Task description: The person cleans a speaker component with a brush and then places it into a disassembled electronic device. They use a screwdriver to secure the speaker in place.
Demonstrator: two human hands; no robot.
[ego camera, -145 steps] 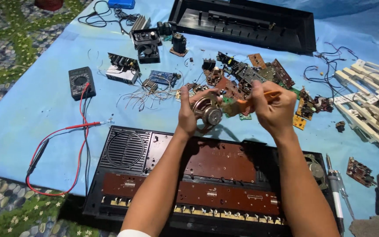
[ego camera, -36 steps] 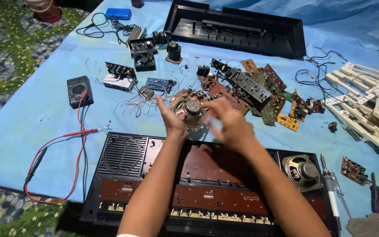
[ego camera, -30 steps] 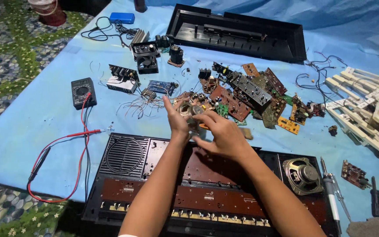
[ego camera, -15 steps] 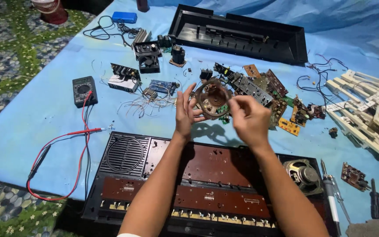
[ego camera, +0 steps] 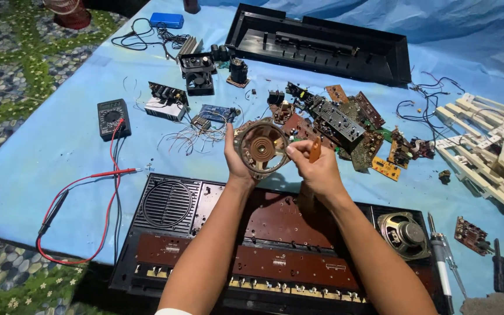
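My left hand (ego camera: pixel 235 157) holds up a round speaker (ego camera: pixel 261 148) by its left rim, its brown cone side turned toward me. My right hand (ego camera: pixel 316 166) grips the speaker's right rim and also holds a small orange-handled tool (ego camera: pixel 315 150). Both hands hover above the opened black keyboard base (ego camera: pixel 275 245), whose brown circuit boards face up. A second speaker (ego camera: pixel 403 234) sits mounted at the base's right end.
A pile of circuit boards (ego camera: pixel 345 125) and loose wires lies behind the hands. A multimeter (ego camera: pixel 112 116) with red and black leads rests at the left. The black keyboard top cover (ego camera: pixel 322 44) lies at the back, white keys (ego camera: pixel 485 151) at right, screwdrivers (ego camera: pixel 441 262) at lower right.
My hands lifted the speaker off the parts pile and turned it so the cone side faces me. My right hand came to its right rim.
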